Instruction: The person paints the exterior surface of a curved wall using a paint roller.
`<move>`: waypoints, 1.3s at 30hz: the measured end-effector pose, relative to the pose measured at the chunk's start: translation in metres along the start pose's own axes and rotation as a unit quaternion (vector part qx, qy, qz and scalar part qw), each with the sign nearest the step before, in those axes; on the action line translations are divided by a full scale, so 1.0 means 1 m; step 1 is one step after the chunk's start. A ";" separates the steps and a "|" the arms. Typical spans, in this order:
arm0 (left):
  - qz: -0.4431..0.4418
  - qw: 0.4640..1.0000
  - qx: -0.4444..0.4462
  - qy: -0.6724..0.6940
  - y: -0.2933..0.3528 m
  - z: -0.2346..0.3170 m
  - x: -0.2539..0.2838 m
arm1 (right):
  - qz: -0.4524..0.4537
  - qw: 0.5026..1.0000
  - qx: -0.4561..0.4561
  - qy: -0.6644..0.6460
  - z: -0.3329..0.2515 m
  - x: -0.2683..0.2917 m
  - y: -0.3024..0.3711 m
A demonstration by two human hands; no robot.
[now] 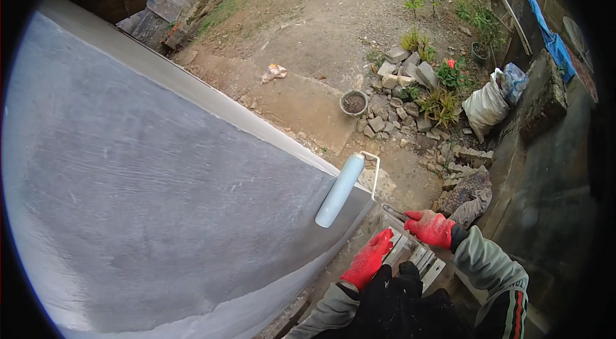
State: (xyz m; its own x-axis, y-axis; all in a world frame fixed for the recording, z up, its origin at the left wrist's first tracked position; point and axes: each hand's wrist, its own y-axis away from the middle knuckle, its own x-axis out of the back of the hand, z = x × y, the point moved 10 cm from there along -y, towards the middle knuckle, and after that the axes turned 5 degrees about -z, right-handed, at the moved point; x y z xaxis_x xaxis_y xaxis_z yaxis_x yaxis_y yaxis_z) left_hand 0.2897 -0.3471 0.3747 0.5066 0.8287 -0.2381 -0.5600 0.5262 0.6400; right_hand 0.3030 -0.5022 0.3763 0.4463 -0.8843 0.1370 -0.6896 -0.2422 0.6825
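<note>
My right hand [430, 228], in a red glove, is closed around the handle of a paint roller [340, 190]. The roller's pale blue sleeve lies against the grey painted wall [192, 172], close to its right edge, and a white wire frame links it to the handle. In a matching red glove, my left hand [367, 261] is held low beside the wall's lower edge, fingers stretched out together, with nothing seen in it. Beneath my hands is a slatted wooden platform [433, 273], partly covered by my dark clothing.
Stone rubble [391, 111] and plants lie on the ground ahead, beside a bucket [353, 103] with dark contents. A white sack [486, 108] leans near the right-hand low wall [545, 95]. Crumpled cloth [471, 198] lies beyond my right hand. A blue tarp [548, 34] hangs farther back.
</note>
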 end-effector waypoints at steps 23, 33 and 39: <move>0.140 0.893 -0.420 -0.078 0.322 0.371 -0.076 | 0.387 0.796 0.426 0.185 -0.380 -0.011 0.351; 0.155 0.851 -0.486 -0.127 0.446 0.527 -0.088 | 0.036 0.882 0.435 -0.175 -0.527 -0.019 0.418; 0.179 0.765 -0.596 -0.169 0.519 0.587 -0.109 | 0.061 0.854 0.493 -0.153 -0.608 0.003 0.484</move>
State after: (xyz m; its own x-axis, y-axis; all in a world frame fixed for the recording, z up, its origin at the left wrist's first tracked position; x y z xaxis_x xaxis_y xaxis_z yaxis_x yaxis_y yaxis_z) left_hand 0.3287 -0.2768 1.1619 0.2095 0.9694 0.1281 -0.8001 0.2453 -0.5475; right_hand 0.3175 -0.3794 1.1430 0.2700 -0.9537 -0.1329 -0.9332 -0.2252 -0.2799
